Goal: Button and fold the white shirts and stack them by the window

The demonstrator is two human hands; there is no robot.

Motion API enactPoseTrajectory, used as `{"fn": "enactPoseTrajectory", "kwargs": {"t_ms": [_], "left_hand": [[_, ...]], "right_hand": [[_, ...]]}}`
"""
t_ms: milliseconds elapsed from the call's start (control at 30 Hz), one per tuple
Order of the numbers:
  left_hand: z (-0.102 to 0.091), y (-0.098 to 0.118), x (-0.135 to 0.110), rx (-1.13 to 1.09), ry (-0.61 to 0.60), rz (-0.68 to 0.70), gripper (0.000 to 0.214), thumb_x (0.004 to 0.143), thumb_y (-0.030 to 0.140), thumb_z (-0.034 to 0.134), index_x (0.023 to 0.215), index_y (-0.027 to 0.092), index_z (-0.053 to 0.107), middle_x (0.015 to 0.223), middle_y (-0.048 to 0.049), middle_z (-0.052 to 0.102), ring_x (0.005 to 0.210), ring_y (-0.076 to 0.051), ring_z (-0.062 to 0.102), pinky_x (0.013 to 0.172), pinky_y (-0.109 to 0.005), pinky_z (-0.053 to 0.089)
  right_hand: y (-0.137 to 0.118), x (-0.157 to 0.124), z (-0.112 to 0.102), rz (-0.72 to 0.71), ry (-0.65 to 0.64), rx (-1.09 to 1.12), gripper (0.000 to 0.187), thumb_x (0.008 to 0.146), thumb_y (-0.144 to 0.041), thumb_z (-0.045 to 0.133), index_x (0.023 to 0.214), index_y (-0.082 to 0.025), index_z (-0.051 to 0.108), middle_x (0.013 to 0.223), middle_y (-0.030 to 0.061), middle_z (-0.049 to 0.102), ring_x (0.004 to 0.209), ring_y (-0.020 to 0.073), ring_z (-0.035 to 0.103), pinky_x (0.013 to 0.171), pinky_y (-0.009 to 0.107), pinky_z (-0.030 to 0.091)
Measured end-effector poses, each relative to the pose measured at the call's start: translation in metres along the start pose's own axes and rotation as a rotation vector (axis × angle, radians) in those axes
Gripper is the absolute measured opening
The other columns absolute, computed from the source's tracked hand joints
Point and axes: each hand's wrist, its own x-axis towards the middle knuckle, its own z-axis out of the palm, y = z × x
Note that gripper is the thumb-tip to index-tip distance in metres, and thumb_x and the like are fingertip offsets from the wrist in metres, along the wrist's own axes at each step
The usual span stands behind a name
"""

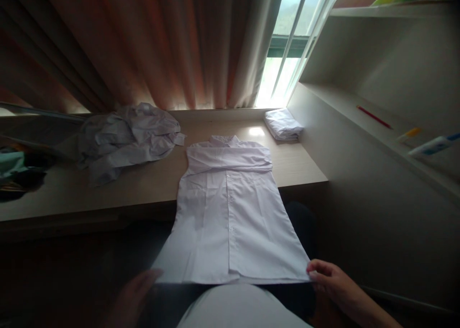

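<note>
Your right hand (pixel 332 282) pinches the hem corner of the white shirt (pixel 230 213), left hand (pixel 134 289) grips the other corner in shadow, shirt laid buttoned-up across the wooden desk (pixel 305 167) edge, crumpled pile (pixel 125 138) left, folded stack (pixel 283 124) by the curtained window (pixel 287 45).

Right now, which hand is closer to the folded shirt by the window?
Right. The right hand pinches the near right corner of the spread shirt, on the same side as the folded shirt. The left hand holds the near left corner, farther away.
</note>
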Motion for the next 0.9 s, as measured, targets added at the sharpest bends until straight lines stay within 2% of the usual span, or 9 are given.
{"fn": "enactPoseTrajectory", "kwargs": {"t_ms": [100, 233, 400, 600, 667, 767, 833, 900], "left_hand": [[0.001, 0.009, -0.011, 0.040, -0.075, 0.024, 0.045, 0.051, 0.040, 0.089, 0.087, 0.018, 0.076, 0.087, -0.0080, 0.075, 0.093, -0.032, 0.070, 0.074, -0.036, 0.060], [0.005, 0.019, -0.022, 0.067, -0.113, 0.032, 0.048, 0.044, 0.033, 0.092, 0.087, 0.018, 0.076, 0.083, -0.0079, 0.075, 0.094, -0.036, 0.071, 0.077, -0.041, 0.060], [-0.004, 0.011, -0.008, 0.213, -0.117, 0.088, 0.038, 0.051, 0.035, 0.089, 0.083, 0.018, 0.077, 0.097, -0.0096, 0.076, 0.102, -0.036, 0.069, 0.087, -0.040, 0.057], [-0.019, -0.016, 0.011, 0.411, -0.144, 0.273, 0.036, 0.065, 0.051, 0.079, 0.086, 0.022, 0.081, 0.102, -0.0085, 0.072, 0.106, -0.033, 0.065, 0.105, -0.040, 0.047], [-0.020, -0.022, 0.012, 0.428, -0.114, 0.347, 0.037, 0.066, 0.055, 0.078, 0.084, 0.023, 0.081, 0.102, -0.0079, 0.069, 0.107, -0.031, 0.064, 0.106, -0.038, 0.045], [-0.020, -0.029, 0.014, 0.420, 0.017, 0.431, 0.046, 0.058, 0.063, 0.080, 0.080, 0.023, 0.079, 0.109, -0.0089, 0.066, 0.111, -0.032, 0.062, 0.107, -0.038, 0.046], [-0.020, -0.033, 0.017, 0.416, 0.091, 0.477, 0.054, 0.053, 0.068, 0.080, 0.081, 0.022, 0.077, 0.115, -0.0101, 0.066, 0.113, -0.033, 0.062, 0.104, -0.041, 0.049], [-0.021, -0.038, 0.020, 0.454, 0.118, 0.540, 0.061, 0.055, 0.075, 0.075, 0.083, 0.021, 0.076, 0.122, -0.0114, 0.066, 0.112, -0.033, 0.062, 0.101, -0.045, 0.052]], "right_hand": [[0.006, -0.001, -0.004, -0.023, -0.022, 0.025, 0.047, 0.052, -0.039, 0.084, 0.093, -0.021, 0.072, 0.085, 0.0042, 0.070, 0.072, 0.0189, 0.065, 0.070, 0.030, 0.050], [0.011, 0.002, -0.010, -0.148, 0.030, -0.126, 0.039, 0.054, -0.033, 0.082, 0.091, -0.020, 0.076, 0.075, 0.0019, 0.067, 0.069, 0.0178, 0.060, 0.068, 0.028, 0.047], [0.007, 0.003, -0.010, -0.336, 0.116, -0.388, 0.028, 0.064, -0.042, 0.077, 0.083, -0.022, 0.079, 0.083, 0.0040, 0.067, 0.082, 0.0234, 0.061, 0.074, 0.030, 0.047], [0.010, -0.003, -0.014, -0.428, 0.151, -0.485, 0.032, 0.077, -0.056, 0.069, 0.085, -0.027, 0.081, 0.089, 0.0062, 0.067, 0.087, 0.0254, 0.062, 0.079, 0.031, 0.048], [0.012, -0.004, -0.017, -0.466, 0.166, -0.497, 0.034, 0.079, -0.058, 0.068, 0.087, -0.028, 0.082, 0.094, 0.0077, 0.066, 0.093, 0.0265, 0.063, 0.084, 0.032, 0.050], [0.018, -0.003, -0.021, -0.521, 0.179, -0.557, 0.033, 0.079, -0.058, 0.069, 0.087, -0.028, 0.082, 0.104, 0.0102, 0.064, 0.104, 0.0291, 0.063, 0.092, 0.035, 0.051], [0.024, -0.002, -0.024, -0.583, 0.221, -0.600, 0.033, 0.081, -0.058, 0.068, 0.088, -0.029, 0.082, 0.114, 0.0110, 0.063, 0.110, 0.0299, 0.062, 0.095, 0.037, 0.053], [0.032, -0.001, -0.028, -0.686, 0.265, -0.667, 0.031, 0.086, -0.054, 0.065, 0.093, -0.030, 0.082, 0.124, 0.0104, 0.062, 0.111, 0.0288, 0.063, 0.095, 0.039, 0.055]]}}
